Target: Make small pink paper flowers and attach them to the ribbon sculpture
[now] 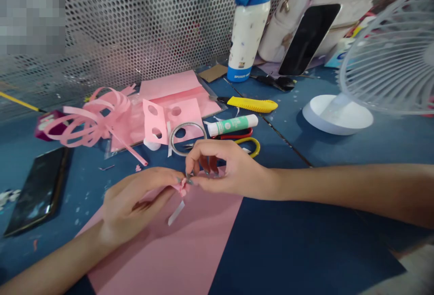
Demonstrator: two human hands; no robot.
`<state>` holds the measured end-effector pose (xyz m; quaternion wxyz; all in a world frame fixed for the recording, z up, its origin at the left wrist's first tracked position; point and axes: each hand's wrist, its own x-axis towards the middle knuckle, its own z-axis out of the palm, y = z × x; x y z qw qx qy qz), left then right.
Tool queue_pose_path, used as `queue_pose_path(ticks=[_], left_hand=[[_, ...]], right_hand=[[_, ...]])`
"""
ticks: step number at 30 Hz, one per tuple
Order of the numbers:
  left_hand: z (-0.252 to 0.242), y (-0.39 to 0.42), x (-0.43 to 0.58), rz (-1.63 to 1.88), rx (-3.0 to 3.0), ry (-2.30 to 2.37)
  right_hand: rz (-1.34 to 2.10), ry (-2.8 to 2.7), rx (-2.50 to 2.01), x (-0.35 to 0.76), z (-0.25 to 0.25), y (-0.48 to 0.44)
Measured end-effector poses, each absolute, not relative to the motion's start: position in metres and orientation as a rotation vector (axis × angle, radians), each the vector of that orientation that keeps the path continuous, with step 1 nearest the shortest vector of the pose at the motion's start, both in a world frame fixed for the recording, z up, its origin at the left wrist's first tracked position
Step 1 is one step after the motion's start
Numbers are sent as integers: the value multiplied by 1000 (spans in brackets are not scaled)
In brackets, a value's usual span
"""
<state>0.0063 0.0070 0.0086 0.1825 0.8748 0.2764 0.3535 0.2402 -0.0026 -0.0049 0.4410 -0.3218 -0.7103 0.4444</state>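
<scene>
Between my two hands is a small crumpled piece of pink paper [183, 188]. My left hand [135, 202] pinches it from the left with thumb and forefinger. From the other side, the thumb and forefinger of my right hand [225, 168] close on its upper edge, the other fingers curled. Below the fingertips a short white strip [176, 213] lies over a large pink sheet [190, 254]. A roll of tape [173, 146] and yellow-and-red-handled scissors [257, 149] lie just beyond my right hand.
Behind are pink paper strips [98, 116], cut-out pink card [191, 109], a glue stick [233, 125] and a yellow utility knife [257, 105]. A bottle [247, 37], a leaning phone [310, 39] and a fan [339, 116] stand at back right. Another phone [37, 191] lies left.
</scene>
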Motion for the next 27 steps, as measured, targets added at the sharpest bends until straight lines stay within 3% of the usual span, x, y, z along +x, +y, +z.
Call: queue_pose_path(ticks=[14, 27], left_hand=[[11, 9, 5, 903, 2411, 698], [11, 12, 6, 807, 2356, 677]], right_hand=[[692, -2012, -765, 239, -10, -6], [703, -2116, -824, 240, -9, -9]])
